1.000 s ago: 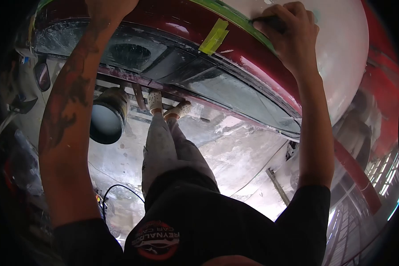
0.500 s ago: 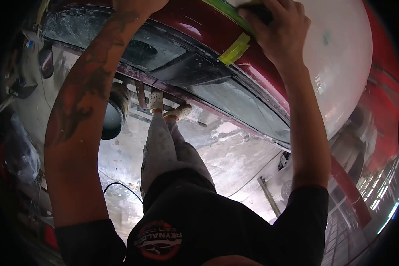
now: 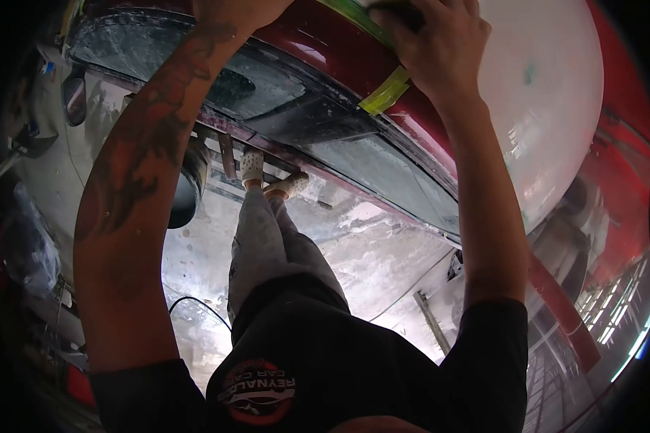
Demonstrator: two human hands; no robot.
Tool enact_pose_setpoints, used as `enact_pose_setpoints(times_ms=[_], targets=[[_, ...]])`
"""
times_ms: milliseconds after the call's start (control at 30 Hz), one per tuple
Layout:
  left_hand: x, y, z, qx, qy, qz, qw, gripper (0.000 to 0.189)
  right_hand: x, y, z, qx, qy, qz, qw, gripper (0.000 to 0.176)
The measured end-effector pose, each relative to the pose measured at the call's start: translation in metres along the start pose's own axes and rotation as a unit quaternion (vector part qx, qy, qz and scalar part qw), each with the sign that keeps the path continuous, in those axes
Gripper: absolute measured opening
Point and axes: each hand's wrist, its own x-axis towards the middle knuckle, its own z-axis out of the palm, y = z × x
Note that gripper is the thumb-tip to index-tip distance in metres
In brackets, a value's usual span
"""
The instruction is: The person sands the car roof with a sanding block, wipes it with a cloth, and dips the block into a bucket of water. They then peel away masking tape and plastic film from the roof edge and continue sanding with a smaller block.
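Note:
My right hand (image 3: 444,43) is curled round a dark block (image 3: 404,16), whose exact kind I cannot make out. It presses at the edge between the pale, whitish car roof (image 3: 542,94) and the dark red roof rail (image 3: 325,43). Green-yellow masking tape (image 3: 357,20) runs along that edge beside the hand. A short crosswise strip of yellow tape (image 3: 385,94) sticks to the red paint below. At the top edge of the view, my left hand (image 3: 245,9) is over the red bodywork, its fingers cut off by the frame.
Dusty side windows (image 3: 383,159) of the car lie below the rail. My feet in pale clogs (image 3: 253,166) stand by the sill. A dark round container (image 3: 188,191), a black hose (image 3: 198,302) and a wooden stick (image 3: 432,321) are around me on the floor.
My right hand and the dark block have shifted slightly left along the taped edge. My left hand has moved a little to the right. The tape stays on the car.

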Motion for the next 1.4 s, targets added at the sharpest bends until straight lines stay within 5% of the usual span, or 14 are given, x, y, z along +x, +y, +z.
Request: enact_pose_setpoints(times_ms=[100,267,433,533,600,733,800,1100,1233,1400], targets=[[-0.001,0.001,-0.002,-0.004,0.0,-0.002,1.0,0.081,0.035,-0.051,0.003,-0.037,-0.002,0.035,0.999,0.023],[0.001,0.0,-0.005,-0.028,-0.011,-0.003,1.0,0.081,-0.027,0.002,-0.039,-0.103,-0.093,0.067,0.988,0.025],[-0.002,-0.001,0.002,-0.004,0.007,-0.017,1.0,0.08,-0.01,0.001,-0.02,-0.05,-0.06,0.048,0.996,0.024],[-0.008,-0.009,0.005,-0.072,0.013,-0.025,0.997,0.075,0.045,-0.058,0.01,-0.039,-0.003,0.051,0.998,0.022],[-0.012,-0.018,0.017,-0.088,0.124,-0.076,0.986,0.069,0.057,-0.057,0.025,-0.041,0.0,0.02,0.999,0.02],[-0.014,-0.018,0.012,-0.118,0.167,-0.164,0.965,0.065,0.013,-0.028,-0.012,-0.017,-0.067,0.043,0.997,0.019],[-0.012,-0.013,0.011,-0.138,0.162,-0.138,0.967,0.065,-0.006,-0.01,-0.023,-0.111,-0.059,0.004,0.992,0.026],[-0.008,-0.014,0.009,-0.054,0.135,-0.119,0.982,0.065,0.066,-0.065,0.019,-0.042,-0.027,-0.005,0.999,0.017],[-0.01,-0.017,0.012,-0.064,0.12,-0.139,0.981,0.065,0.004,-0.004,-0.017,-0.082,-0.118,0.018,0.989,0.022],[-0.01,-0.016,0.013,-0.037,0.123,-0.128,0.984,0.064,-0.116,0.063,-0.105,-0.089,-0.123,0.055,0.987,0.016]])
